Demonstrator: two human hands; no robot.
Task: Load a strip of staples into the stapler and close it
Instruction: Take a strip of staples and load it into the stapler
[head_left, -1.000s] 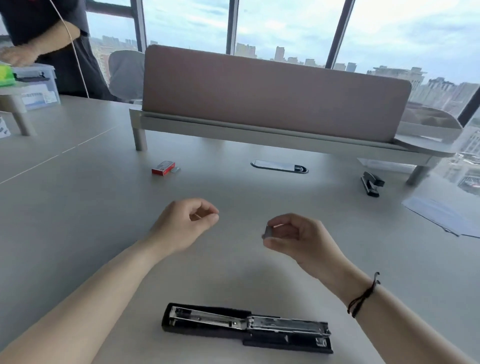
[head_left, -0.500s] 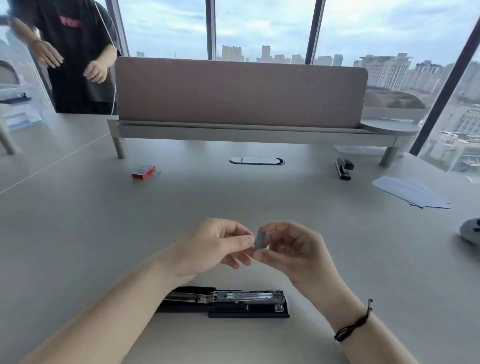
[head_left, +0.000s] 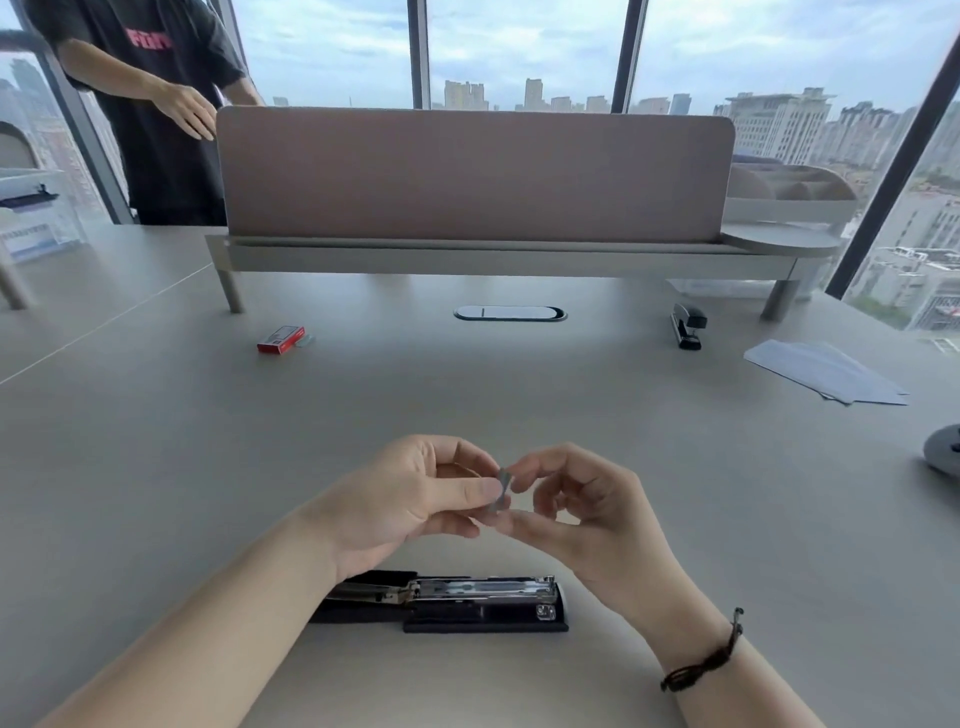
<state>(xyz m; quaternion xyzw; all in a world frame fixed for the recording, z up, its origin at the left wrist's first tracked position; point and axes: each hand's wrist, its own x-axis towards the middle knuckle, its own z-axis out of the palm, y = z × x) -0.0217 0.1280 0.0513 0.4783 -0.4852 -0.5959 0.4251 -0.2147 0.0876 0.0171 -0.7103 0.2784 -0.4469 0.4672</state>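
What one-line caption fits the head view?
Both hands, left and right, pinch a staple strip above the opened stapler.

The only camera sits on my head, wide-angled, looking forward and down across the grey table (head_left: 156, 467). My left hand (head_left: 415, 499) and right hand (head_left: 582, 509) meet close below the lens, near mid-frame, with my forearms running in from the bottom corners. The opened stapler (head_left: 467, 603) lies nearer me, just under my hands. Farther off, the view faces the pink divider (head_left: 467, 176) and the windows (head_left: 519, 52) behind it.
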